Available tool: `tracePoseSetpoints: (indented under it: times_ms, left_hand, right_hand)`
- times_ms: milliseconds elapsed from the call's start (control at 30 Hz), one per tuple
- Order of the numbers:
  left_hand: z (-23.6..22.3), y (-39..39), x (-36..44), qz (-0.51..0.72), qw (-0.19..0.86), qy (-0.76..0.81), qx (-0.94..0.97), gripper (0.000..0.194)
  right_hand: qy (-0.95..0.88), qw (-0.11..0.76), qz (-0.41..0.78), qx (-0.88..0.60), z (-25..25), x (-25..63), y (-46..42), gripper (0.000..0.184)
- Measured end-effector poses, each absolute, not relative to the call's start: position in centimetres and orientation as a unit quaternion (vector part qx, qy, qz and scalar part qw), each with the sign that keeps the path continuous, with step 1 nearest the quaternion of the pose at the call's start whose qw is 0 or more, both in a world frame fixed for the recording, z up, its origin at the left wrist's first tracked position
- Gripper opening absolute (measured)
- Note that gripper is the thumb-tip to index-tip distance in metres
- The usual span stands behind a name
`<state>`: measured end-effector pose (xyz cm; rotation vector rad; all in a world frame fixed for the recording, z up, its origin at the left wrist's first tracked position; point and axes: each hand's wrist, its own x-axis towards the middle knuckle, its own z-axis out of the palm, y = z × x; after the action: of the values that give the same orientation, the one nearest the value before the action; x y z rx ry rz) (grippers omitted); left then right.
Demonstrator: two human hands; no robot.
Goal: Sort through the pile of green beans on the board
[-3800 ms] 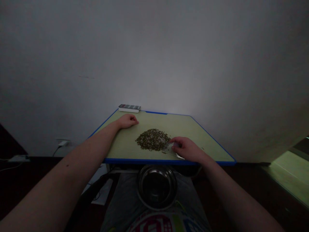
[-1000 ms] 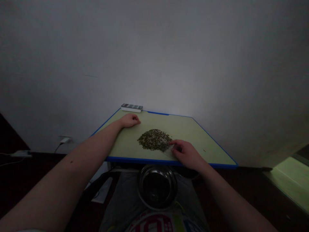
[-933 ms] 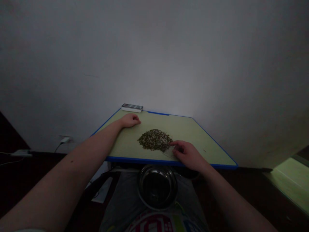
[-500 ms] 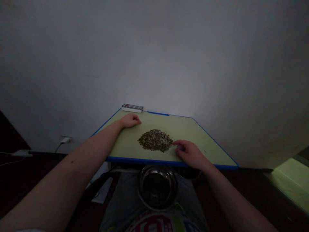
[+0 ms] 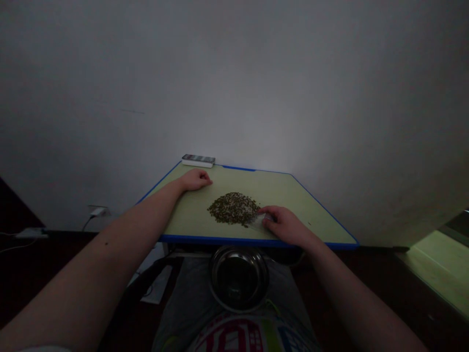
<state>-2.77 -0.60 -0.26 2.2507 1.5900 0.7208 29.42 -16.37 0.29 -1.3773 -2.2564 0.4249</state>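
A heap of small dark green beans (image 5: 232, 209) lies in the middle of a pale green table (image 5: 286, 195) with a blue edge. My right hand (image 5: 284, 226) rests at the heap's right side, its fingers closed on a thin clear flat piece (image 5: 256, 223) that lies against the beans. My left hand (image 5: 196, 179) lies on the table at the far left, fingers curled loosely, touching nothing else. A round steel bowl (image 5: 239, 278) sits in my lap just below the table's near edge.
A phone-like flat device (image 5: 198, 160) lies at the table's far left corner against the wall. A charger and cable (image 5: 95, 213) hang at the wall on the left. A lit greenish surface (image 5: 439, 264) shows at the right.
My right hand has shifted slightly along the right side of the heap with the clear piece. The left hand has stayed put. The view has tilted a little.
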Motion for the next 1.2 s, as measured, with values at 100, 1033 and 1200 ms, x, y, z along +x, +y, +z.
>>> tracePoseSetpoints:
  times_ms: [100, 1033, 1200]
  left_hand:
    - [-0.1, -0.8, -2.7, 0.249, 0.155, 0.554, 0.779, 0.033]
    - [-0.4, -0.6, -2.8, 0.261, 0.157, 0.552, 0.776, 0.033]
    - [-0.2, -0.8, -2.8, 0.261, 0.155, 0.547, 0.780, 0.032]
  right_hand:
    - [-0.813, 0.232, 0.158, -0.511, 0.2, 29.8, -16.7, 0.032]
    - [-0.808, 0.227, 0.174, -0.515, 0.4, 30.2, -18.4, 0.030]
    - [-0.810, 0.242, 0.142, -0.515, 0.3, 29.3, -18.3, 0.030]
